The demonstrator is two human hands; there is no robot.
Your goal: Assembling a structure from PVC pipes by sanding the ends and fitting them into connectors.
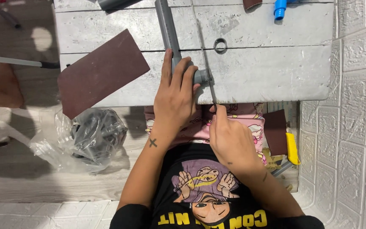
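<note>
Left hand (175, 98) pins grey pipe (169, 34); right hand (230, 141) holds saw blade (204, 55) across it.

A makeshift home workshop: worn plank bench (259, 72) at 12 o'clock, pipes (166, 25), sandpaper (100, 70) at 10, fittings bag (94, 135) on floor.

Single head-worn view, facing steeply down, close over grey workbench (276, 76), lap below
</note>
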